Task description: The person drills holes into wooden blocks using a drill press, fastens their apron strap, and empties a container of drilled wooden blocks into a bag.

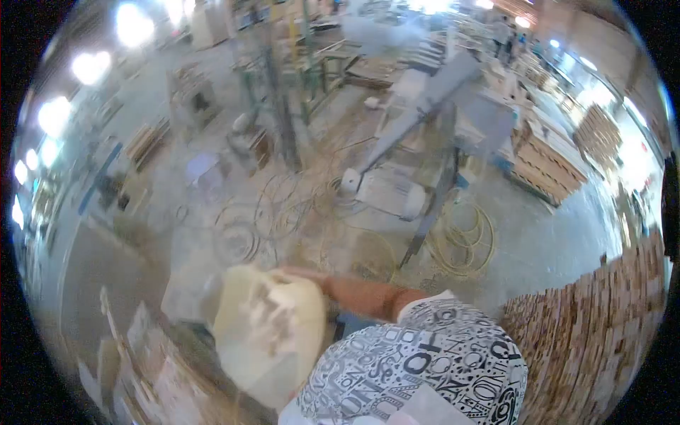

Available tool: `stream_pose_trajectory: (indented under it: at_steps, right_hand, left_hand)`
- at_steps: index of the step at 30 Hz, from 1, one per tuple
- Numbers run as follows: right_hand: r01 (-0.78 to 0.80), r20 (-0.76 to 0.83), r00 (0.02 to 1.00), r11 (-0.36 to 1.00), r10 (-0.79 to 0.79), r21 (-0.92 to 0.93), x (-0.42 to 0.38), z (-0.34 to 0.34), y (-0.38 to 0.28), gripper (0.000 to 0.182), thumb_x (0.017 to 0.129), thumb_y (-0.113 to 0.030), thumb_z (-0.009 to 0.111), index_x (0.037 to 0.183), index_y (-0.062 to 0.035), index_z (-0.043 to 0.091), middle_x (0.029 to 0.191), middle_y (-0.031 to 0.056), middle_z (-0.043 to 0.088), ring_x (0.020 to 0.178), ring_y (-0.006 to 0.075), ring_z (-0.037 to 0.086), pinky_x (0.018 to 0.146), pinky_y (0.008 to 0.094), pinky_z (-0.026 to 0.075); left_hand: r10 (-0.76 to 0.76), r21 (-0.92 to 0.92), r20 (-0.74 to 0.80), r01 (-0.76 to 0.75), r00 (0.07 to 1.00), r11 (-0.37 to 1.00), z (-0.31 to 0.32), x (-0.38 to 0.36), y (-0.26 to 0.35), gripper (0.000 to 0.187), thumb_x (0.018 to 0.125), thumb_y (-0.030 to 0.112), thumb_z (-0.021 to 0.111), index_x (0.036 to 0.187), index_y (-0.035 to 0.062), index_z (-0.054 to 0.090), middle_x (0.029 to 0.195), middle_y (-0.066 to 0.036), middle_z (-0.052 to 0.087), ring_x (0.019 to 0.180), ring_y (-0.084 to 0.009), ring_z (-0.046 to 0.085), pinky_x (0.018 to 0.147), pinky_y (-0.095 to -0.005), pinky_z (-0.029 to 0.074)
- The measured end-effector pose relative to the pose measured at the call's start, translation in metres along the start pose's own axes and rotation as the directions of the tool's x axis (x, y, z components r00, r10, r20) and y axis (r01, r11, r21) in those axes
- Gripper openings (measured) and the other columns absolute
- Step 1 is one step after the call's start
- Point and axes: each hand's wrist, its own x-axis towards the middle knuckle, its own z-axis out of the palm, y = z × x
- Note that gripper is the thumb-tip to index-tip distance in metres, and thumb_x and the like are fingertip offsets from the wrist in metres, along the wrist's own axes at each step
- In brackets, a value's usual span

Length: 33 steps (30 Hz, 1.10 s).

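Note:
A pale yellow tub-like container (234, 347), smeared by motion, is tilted in front of my body. Several pale pieces (273, 312), which look like small wood offcuts, lie inside it. From the patterned sleeve my right forearm stretches left across the view, and my right hand (292, 273) is closed at the container's upper rim. Blur hides its individual fingers. My left hand does not show; the container and the lower edge of the view cover that side.
Stacked wood strips (595, 326) rise at the right. Boards (177, 382) lean at the lower left. A grey motor-like machine (389, 193) with a long sloping beam (418, 113) stands ahead. Coiled hoses (464, 237) lie on the dusty floor. Distant people (504, 39) stand at the back.

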Motion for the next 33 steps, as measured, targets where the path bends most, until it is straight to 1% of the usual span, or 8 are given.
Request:
stream_pose_trajectory:
  at_steps: [2, 7, 9, 11, 14, 19, 21, 33]
  right_hand:
    - [-0.079, 0.140, 0.988, 0.992, 0.065, 0.094, -0.019, -0.010, 0.020, 0.049, 0.101, -0.037, 0.058, 0.137, -0.0038, 0.056, 0.129, 0.0118, 0.063, 0.112, 0.0273, 0.064, 0.094, 0.0448, 0.054]
    - [-0.351, -0.462, 0.862, 0.903, 0.209, -0.246, -0.123, -0.024, -0.025, 0.039, 0.098, -0.023, 0.057, 0.133, -0.0062, 0.059, 0.122, 0.0167, 0.068, 0.109, 0.0236, 0.068, 0.093, 0.0421, 0.058]
    - [-0.381, -0.524, 0.817, 0.908, 0.240, -0.177, -0.137, -0.038, -0.039, 0.039, 0.098, -0.020, 0.055, 0.135, -0.0054, 0.058, 0.124, 0.0172, 0.067, 0.109, 0.0251, 0.067, 0.092, 0.0438, 0.058]
    - [-0.357, -0.592, 0.775, 0.926, 0.219, -0.124, -0.141, -0.042, -0.046, 0.039, 0.099, -0.016, 0.053, 0.136, -0.0046, 0.056, 0.126, 0.0177, 0.066, 0.110, 0.0266, 0.067, 0.091, 0.0454, 0.058]
    - [-0.239, -0.695, 0.705, 0.970, 0.143, -0.042, -0.138, -0.047, -0.049, 0.039, 0.099, -0.011, 0.050, 0.137, -0.0034, 0.054, 0.128, 0.0185, 0.064, 0.110, 0.0288, 0.067, 0.090, 0.0478, 0.059]
    - [-0.041, -0.427, 0.876, 0.848, -0.224, -0.528, -0.092, -0.016, -0.055, 0.050, 0.093, 0.000, 0.056, 0.141, -0.0052, 0.044, 0.124, 0.0152, 0.062, 0.105, 0.0312, 0.067, 0.085, 0.0481, 0.059]
    - [-0.078, -0.440, 0.873, 0.829, -0.212, -0.554, -0.031, 0.026, -0.093, 0.050, 0.091, 0.000, 0.059, 0.138, -0.0058, 0.046, 0.118, 0.0139, 0.064, 0.100, 0.0300, 0.069, 0.082, 0.0462, 0.060]
    - [-0.355, -0.441, 0.896, 0.680, 0.051, -0.642, 0.147, -0.039, -0.118, 0.035, 0.084, 0.004, 0.058, 0.118, -0.0033, 0.054, 0.092, 0.0130, 0.064, 0.077, 0.0262, 0.066, 0.067, 0.0405, 0.058]
  left_hand:
    - [-0.098, -0.088, -0.018, 0.096, 0.995, 0.991, 0.008, -0.027, -0.016, 0.047, 0.088, 0.004, 0.064, 0.135, -0.0005, 0.057, 0.123, -0.012, 0.067, 0.102, -0.0234, 0.067, 0.089, -0.0370, 0.056]
    - [-0.370, -0.500, -0.090, 0.279, 0.925, 0.820, 0.057, -0.111, -0.065, 0.048, 0.087, 0.003, 0.064, 0.134, -0.0003, 0.058, 0.122, -0.011, 0.068, 0.100, -0.0237, 0.068, 0.089, -0.0373, 0.057]
    - [-0.183, -0.830, -0.048, 0.063, 0.982, 0.554, 0.072, -0.095, -0.087, 0.046, 0.087, 0.005, 0.068, 0.132, -0.0018, 0.060, 0.120, -0.011, 0.070, 0.104, -0.0233, 0.068, 0.090, -0.0378, 0.056]
    - [0.025, -0.545, -0.191, -0.128, 0.981, 0.829, 0.077, -0.062, -0.143, 0.051, 0.088, 0.003, 0.064, 0.137, -0.0004, 0.056, 0.124, -0.011, 0.068, 0.100, -0.0238, 0.070, 0.081, -0.0382, 0.060]
    - [-0.139, -0.720, -0.230, -0.072, 0.963, 0.691, 0.060, -0.050, -0.101, 0.041, 0.092, 0.010, 0.061, 0.132, 0.0026, 0.057, 0.114, -0.009, 0.069, 0.095, -0.0225, 0.068, 0.077, -0.0340, 0.057]
    - [-0.185, -0.938, -0.265, -0.208, 0.946, 0.279, 0.078, 0.004, -0.144, 0.025, 0.095, 0.020, 0.056, 0.115, 0.0038, 0.060, 0.097, -0.008, 0.069, 0.072, -0.0204, 0.066, 0.055, -0.0328, 0.053]
    - [-0.460, -0.986, -0.160, -0.163, 0.873, 0.034, 0.047, 0.031, -0.098, 0.024, 0.097, 0.025, 0.054, 0.109, 0.0049, 0.059, 0.091, -0.007, 0.068, 0.066, -0.0204, 0.064, 0.049, -0.0327, 0.048]
    - [-0.489, -0.942, -0.333, -0.307, 0.806, 0.134, -0.007, 0.109, -0.120, 0.023, 0.095, 0.023, 0.047, 0.100, 0.0009, 0.053, 0.079, -0.013, 0.060, 0.057, -0.0233, 0.058, 0.056, -0.0341, 0.056]
